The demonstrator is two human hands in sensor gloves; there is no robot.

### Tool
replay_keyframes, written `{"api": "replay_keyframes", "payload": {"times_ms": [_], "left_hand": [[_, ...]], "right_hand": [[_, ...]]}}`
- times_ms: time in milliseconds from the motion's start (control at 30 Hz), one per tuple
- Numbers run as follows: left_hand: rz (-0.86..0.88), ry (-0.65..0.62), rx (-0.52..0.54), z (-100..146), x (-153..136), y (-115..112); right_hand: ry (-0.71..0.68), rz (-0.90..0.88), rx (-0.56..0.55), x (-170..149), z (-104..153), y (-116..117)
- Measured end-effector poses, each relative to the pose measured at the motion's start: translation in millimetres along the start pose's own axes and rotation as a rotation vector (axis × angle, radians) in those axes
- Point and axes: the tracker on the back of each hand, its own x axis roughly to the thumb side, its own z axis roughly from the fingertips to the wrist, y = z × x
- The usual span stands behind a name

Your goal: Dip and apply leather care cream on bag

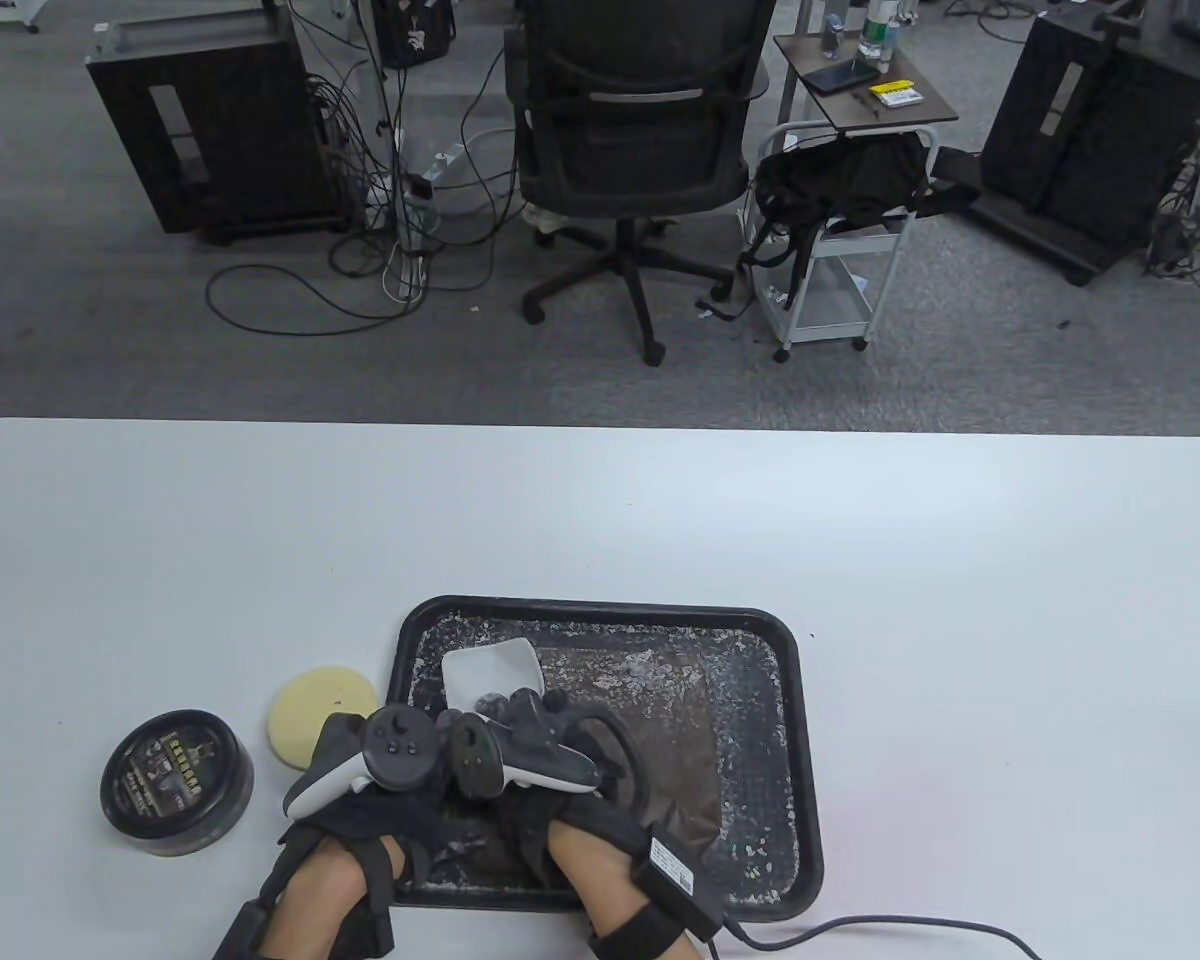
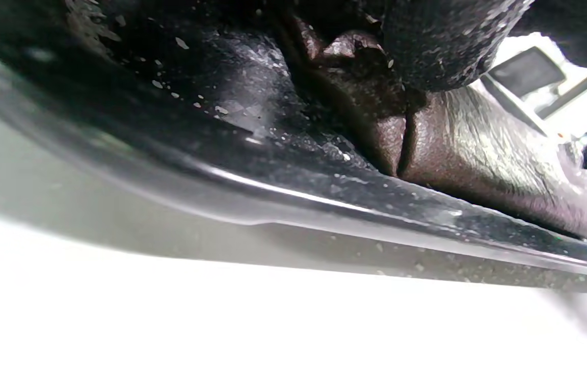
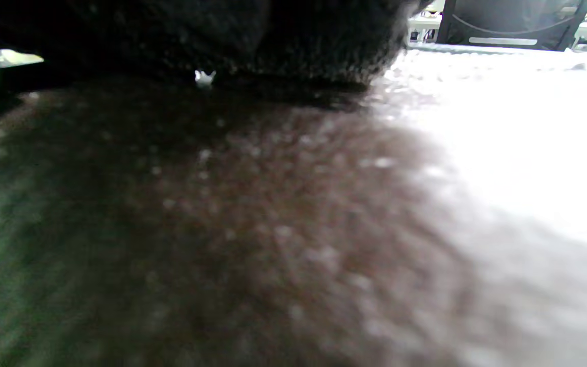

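Nearest the viewer, both gloved hands enter from the table's (image 1: pixel 960 560) near edge and meet over the near-left part of the black tray (image 1: pixel 805 800). The left hand (image 1: pixel 360 790) lies over the tray's left rim; its fingers are hidden under the tracker, so whether they are apart, together or gripping anything cannot be told. The right hand (image 1: pixel 530 760) rests low on the brown bag (image 1: pixel 675 730), which lies flat in the tray; its fingers are likewise hidden, and a white cloth (image 1: pixel 490 672) shows just beyond them, perhaps held, though this is not certain. The left wrist view shows the bag's creased leather against the tray rim; the right wrist view, blurred, shows the pebbled brown surface close below the glove.

Left of the tray, on the table, lie a round yellow sponge (image 1: pixel 310 712) and, further left, the cream tin (image 1: pixel 175 782), lid on.

Risks, as judged: with the tin closed, rubbing may spread no cream at all. White flecks litter the tray and could be ground into the leather. A hard stroke could slide the bag, since the left hand's hold on it is unconfirmed.
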Motion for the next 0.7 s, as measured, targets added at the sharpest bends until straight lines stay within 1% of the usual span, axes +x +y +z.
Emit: {"api": "replay_keyframes", "payload": {"times_ms": [233,367,700], "left_hand": [[-0.013,0.011,-0.001,1.0,0.1,-0.5],[-0.035,0.015,-0.011,1.0,1.1,-0.4],[-0.029,0.021,-0.015,0.9,0.7,-2.0]], "right_hand": [[0.025,0.032,0.053,-13.2,6.3,2.4],[0.050,0.017,0.089,-22.1,9.7,1.8],[0.149,-0.007,0.191,-42.5,18.9,-5.2]]}}
